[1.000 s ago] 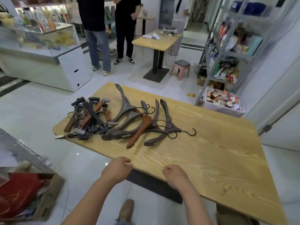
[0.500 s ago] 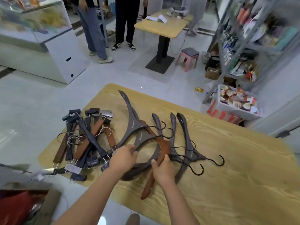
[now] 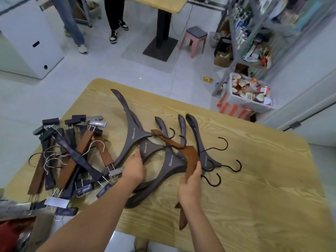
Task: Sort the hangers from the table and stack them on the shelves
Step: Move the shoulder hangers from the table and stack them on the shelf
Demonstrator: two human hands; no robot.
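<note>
Left hand: fingers curling round the lower arm of a dark grey curved wooden coat hanger, which is lying among similar hangers on the pale wood-grain table.
Right hand: thumb and fingers pinching a brown wooden coat hanger, which is overlapping the grey ones.
Tangled pile of brown and black clip hangers: lying at the table's left end.
Metal shelves: standing beyond, to the right.

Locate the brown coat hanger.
Head view, table centre: the brown hanger lies among the grey hangers, gripped by the right hand, right of the clip hangers.
</note>
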